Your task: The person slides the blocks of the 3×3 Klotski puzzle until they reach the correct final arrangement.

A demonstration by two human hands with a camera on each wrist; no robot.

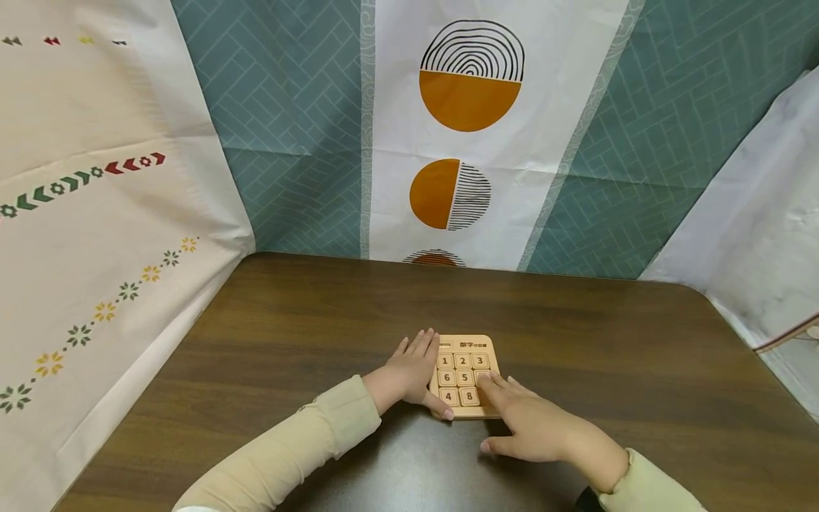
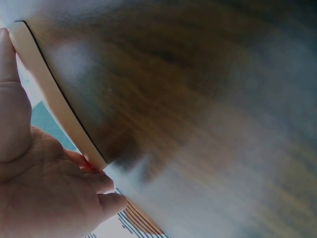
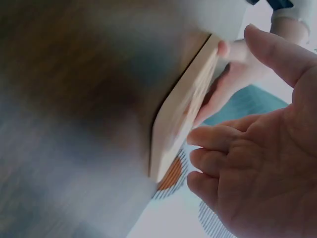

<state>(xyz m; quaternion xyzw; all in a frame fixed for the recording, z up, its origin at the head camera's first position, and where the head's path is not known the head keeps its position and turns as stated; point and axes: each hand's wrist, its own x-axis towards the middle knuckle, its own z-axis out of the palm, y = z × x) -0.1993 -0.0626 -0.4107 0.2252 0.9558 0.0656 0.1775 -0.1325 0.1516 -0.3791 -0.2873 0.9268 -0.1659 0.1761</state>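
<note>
A wooden number sliding puzzle [image 1: 464,360] lies flat on the table, its printed heading at the far side. Tiles 1, 2, 3 form the top row, with 6 and 5 below, then 4 and 8. My left hand [image 1: 409,373] holds the puzzle's left side, thumb at the near edge and fingers along the far left. The left wrist view shows the board's pale edge [image 2: 54,99] between thumb and fingers. My right hand [image 1: 531,423] touches a tile right of the 5 with a fingertip, hiding the board's right side. Its thumb stands apart from the board.
The dark brown wooden table [image 1: 307,299] extends around the puzzle. Behind it hangs a teal and white cloth [image 1: 307,128] with orange half-circles. A cream patterned cloth [image 1: 77,235] borders the left side, and a pale marbled cloth [image 1: 761,192] the right.
</note>
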